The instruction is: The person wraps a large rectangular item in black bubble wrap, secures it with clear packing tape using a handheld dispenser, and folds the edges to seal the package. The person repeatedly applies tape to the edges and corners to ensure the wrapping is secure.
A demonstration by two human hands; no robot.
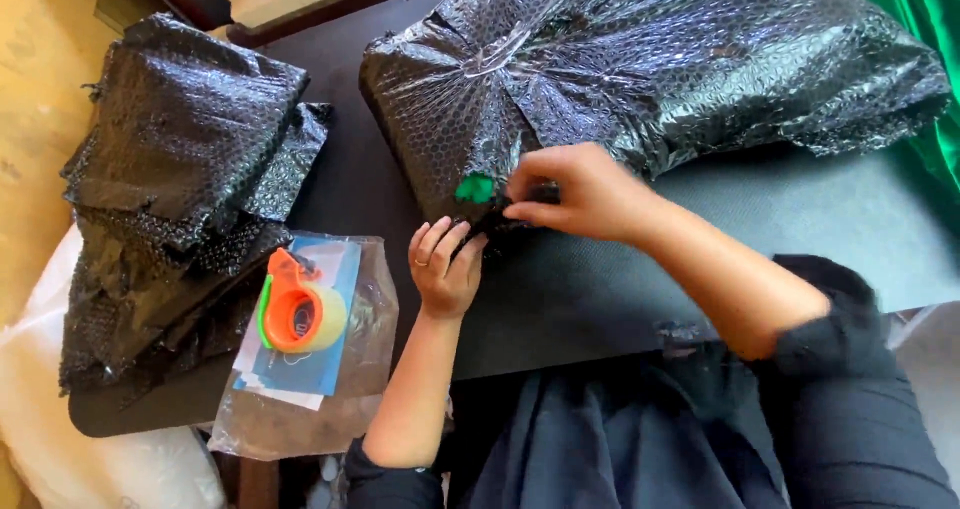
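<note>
1. Far left: stack of black bubble wrap sheets (175, 184) heaped on the dark surface (800, 239), untouched.
2. Just right of the stack: orange tape dispenser (298, 309) resting on a clear bag (310, 369) with a blue card inside, near the surface's front edge, apart from both hands.
3. Centre: left hand (445, 264), fingers curled shut on a loose flap (490, 227) at the lower left corner of the parcel.
4. Just beside it: right hand (580, 194), fingertips pinched together on the same flap, pressing it against the parcel.
5. Upper centre to right: big parcel (640, 64) lying on the surface, nearly all covered in black bubble wrap, clear tape already across the top.
6. Left to do, by the look of it: small green patch (476, 188) showing bare at the corner, flap not yet taped down.
</note>
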